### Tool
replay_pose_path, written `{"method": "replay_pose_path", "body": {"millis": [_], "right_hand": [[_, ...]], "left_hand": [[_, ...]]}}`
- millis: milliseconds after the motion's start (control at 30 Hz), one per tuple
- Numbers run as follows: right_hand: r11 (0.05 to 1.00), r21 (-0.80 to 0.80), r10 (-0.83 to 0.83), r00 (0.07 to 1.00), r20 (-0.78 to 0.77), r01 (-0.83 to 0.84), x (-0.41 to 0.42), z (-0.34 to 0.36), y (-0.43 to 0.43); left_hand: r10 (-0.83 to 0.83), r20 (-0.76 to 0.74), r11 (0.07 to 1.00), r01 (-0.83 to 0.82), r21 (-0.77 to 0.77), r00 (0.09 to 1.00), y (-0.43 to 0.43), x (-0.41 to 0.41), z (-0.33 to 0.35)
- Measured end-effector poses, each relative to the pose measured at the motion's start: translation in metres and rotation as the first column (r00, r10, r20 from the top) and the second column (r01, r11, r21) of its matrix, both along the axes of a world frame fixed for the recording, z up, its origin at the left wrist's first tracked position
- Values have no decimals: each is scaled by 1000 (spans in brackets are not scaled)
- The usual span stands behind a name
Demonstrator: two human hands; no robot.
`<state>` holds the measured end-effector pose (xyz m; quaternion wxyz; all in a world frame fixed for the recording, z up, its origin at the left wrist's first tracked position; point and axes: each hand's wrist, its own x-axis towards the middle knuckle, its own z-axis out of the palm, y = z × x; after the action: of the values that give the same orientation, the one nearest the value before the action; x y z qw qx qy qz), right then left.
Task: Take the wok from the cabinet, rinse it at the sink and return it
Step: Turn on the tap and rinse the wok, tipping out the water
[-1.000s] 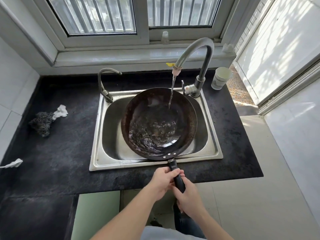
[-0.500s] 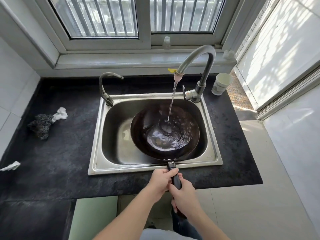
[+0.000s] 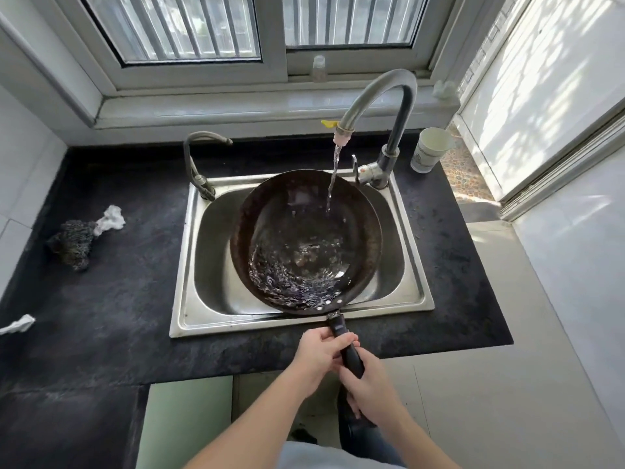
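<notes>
A dark round wok (image 3: pixel 267 214) hangs over the steel sink (image 3: pixel 189 272), tilted toward me, with water pooled in its near side. Its black handle (image 3: pixel 350 350) sticks out over the counter's front edge. My left hand (image 3: pixel 321 350) grips the handle close to the wok. Just behind it, my right hand (image 3: pixel 370 384) grips the handle's end. Water runs from the tall curved tap (image 3: pixel 382 93) into the wok's far right side.
A second small tap (image 3: pixel 196 164) stands at the sink's back left. A paper cup (image 3: pixel 429 148) sits right of the big tap. On the black counter (image 3: pixel 111 299) lie a steel scourer (image 3: pixel 72 240) and crumpled tissues (image 3: pixel 111 218). A green cabinet door (image 3: pixel 184 424) is below.
The wok has risen from low in the basin and tipped toward me, and the water has swirled to its near left side. Both hands kept hold of the handle.
</notes>
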<state>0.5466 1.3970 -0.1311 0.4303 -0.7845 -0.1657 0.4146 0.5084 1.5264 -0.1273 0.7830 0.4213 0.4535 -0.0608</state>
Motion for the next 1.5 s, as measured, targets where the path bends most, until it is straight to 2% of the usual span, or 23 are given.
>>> {"method": "replay_pose_path", "body": {"millis": [133,267,400,467,600,833,1000,1100,1300,1500], "right_hand": [[995,80,-35,969,-245,56,14,8,-3],[995,44,-78,957,-278,94,15,13,5],[994,-61,-101,987,-122,94,8,20,26],[988,-103,-123,991,-49,117,2,23,34],[988,-87,-131,991,-22,129,-7,18,28],[991,-123,-30,992,120,45,-5,1,6],[976,-213,7,985,173,31,-3,-5,2],[962,-268,120,959,256,-49,1,1,-6],[967,-225,17,856,516,116,70,29,-6],[981,-123,-33,755,655,149,194,61,90]], "left_hand": [[-3,-42,994,8,107,999,-3,7,2],[50,-61,995,-45,87,997,-2,11,4],[118,-31,990,-120,-77,993,8,11,9],[104,-11,987,-105,-121,994,14,8,10],[10,-11,998,-11,-70,1000,16,5,8],[-120,-30,993,119,-23,992,4,4,3],[-17,-2,998,17,-63,1000,-2,3,2],[15,8,995,-15,-98,1000,-4,1,4],[-3,22,992,5,-125,1000,-4,-2,10],[31,2,989,-30,-146,1000,-4,0,13]]}}
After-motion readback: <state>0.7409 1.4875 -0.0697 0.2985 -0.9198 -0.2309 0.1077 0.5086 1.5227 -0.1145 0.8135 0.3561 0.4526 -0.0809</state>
